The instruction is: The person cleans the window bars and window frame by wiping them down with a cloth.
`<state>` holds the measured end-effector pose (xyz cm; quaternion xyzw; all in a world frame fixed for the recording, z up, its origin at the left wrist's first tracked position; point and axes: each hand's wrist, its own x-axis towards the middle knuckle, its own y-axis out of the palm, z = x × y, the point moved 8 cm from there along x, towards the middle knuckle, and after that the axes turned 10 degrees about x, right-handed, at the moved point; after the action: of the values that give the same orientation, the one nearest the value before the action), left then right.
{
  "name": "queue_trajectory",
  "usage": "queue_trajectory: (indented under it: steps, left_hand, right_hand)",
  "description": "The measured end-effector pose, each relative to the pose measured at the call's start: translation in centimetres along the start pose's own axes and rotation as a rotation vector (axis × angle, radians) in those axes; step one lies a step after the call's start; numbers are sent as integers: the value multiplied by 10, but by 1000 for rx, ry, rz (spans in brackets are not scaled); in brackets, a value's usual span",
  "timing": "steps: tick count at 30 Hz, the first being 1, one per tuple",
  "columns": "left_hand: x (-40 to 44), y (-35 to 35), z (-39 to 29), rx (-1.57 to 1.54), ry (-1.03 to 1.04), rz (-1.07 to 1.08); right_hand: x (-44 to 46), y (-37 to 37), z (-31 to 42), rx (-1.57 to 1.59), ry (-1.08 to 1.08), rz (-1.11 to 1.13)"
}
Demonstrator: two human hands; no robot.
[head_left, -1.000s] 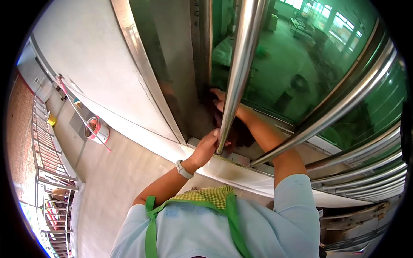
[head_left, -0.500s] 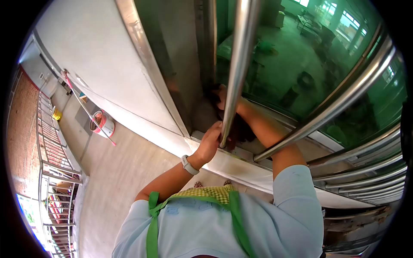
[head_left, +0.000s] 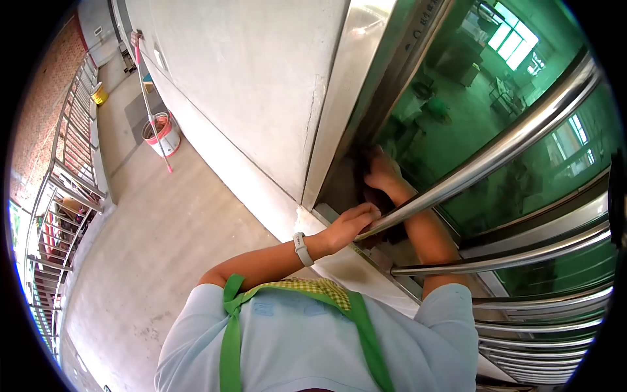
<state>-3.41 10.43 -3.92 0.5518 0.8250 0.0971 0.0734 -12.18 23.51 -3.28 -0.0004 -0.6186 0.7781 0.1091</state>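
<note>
My left hand (head_left: 349,227), with a pale watch (head_left: 302,249) on its wrist, is closed round the lower end of a shiny metal window bar (head_left: 483,163). My right arm passes between the bars to the inner corner of the window frame. There my right hand (head_left: 384,174) is closed on a dark cloth (head_left: 375,196), which is bunched and hangs down over the sill. Part of the cloth and some fingers are in shadow. Beside the right hand is the green-tinted window glass (head_left: 450,150).
More metal bars (head_left: 542,304) run along the window on the right. A white wall (head_left: 248,85) stands to the left. Down the walkway are a bucket (head_left: 164,136) with a pink-ended pole (head_left: 149,108), a yellow bucket (head_left: 98,94) and a railing (head_left: 55,176).
The view has turned, so the bars and window corner appear shifted right. My right hand still holds the cloth in the frame's corner, and my left hand stays at the bar's foot.
</note>
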Motion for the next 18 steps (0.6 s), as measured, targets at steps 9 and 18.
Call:
queue_trajectory:
  steps: [9,18]
  left_hand:
    - [2,-2,6,-15,-35,40]
    - [4,-4,6,3,-50,86]
  right_hand:
    - [-4,-7,5,-81,13,-20]
    - [-10,3,11,-374,32,41]
